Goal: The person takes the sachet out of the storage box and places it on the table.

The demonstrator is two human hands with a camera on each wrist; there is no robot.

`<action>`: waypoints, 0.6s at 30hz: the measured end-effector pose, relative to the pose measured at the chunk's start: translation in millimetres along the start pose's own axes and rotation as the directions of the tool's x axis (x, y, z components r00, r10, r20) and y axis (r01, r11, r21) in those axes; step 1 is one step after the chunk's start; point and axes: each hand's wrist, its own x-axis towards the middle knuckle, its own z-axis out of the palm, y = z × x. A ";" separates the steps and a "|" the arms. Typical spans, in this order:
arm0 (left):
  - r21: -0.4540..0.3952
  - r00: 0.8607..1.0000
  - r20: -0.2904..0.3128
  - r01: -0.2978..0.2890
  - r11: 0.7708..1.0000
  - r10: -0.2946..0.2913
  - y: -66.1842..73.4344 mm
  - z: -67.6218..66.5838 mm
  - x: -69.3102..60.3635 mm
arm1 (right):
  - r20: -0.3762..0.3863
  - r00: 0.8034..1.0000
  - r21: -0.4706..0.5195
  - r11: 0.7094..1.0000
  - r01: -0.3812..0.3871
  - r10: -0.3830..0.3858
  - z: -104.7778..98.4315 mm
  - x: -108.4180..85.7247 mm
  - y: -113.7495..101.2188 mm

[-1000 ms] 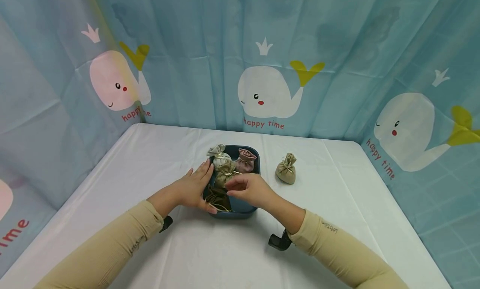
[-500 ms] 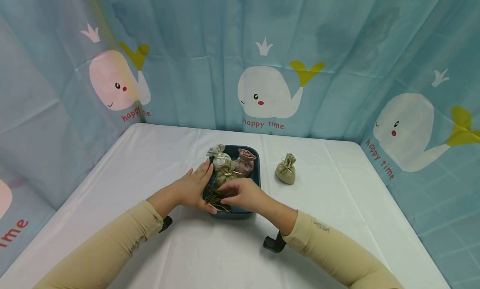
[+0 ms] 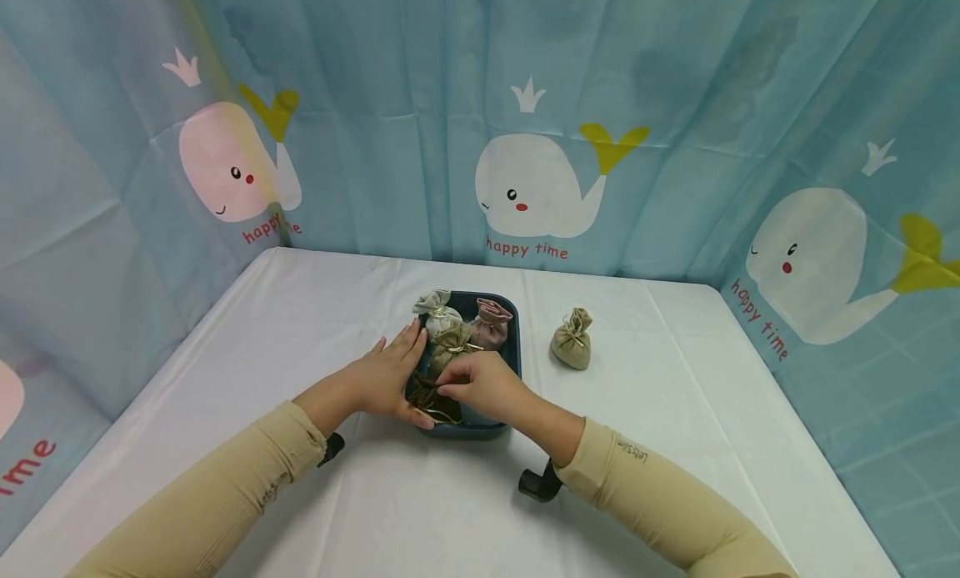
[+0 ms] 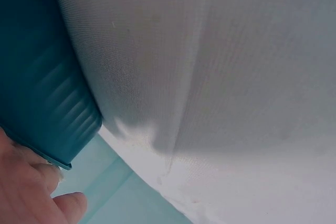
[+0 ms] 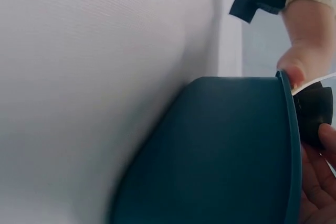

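Observation:
A dark blue plastic bin (image 3: 471, 433) stands mid-table with several drawstring pouches in it. My left hand (image 3: 386, 379) rests on its left rim, fingers spread and straight, thumb at the near corner. My right hand (image 3: 486, 381) reaches over the bin and pinches the gathered top of a dark brown drawstring pouch (image 3: 435, 404) in the near left corner. In the right wrist view, a fingertip lies against this dark pouch (image 5: 314, 113), above the bin's rim. Behind it sit an olive pouch (image 3: 450, 344), a pale grey pouch (image 3: 442, 318) and a dusty pink pouch (image 3: 492, 326).
A beige drawstring pouch (image 3: 572, 343) stands upright on the white tablecloth (image 3: 660, 378), right of the bin. A blue curtain (image 3: 420, 178) with printed whales surrounds the table's back and sides. Black wrist mounts (image 3: 540, 483) hang beneath the forearms.
My right hand has moved left and slightly back, from above the olive pouch to the dark brown pouch, and now pinches its top. My left hand has stayed on the rim.

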 end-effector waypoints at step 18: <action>0.015 1.000 -0.007 -0.006 1.000 0.006 -1.9 1.3 0.7 | -0.085 0.996 -0.039 0.999 -0.030 0.026 -17.8 3.2 0.5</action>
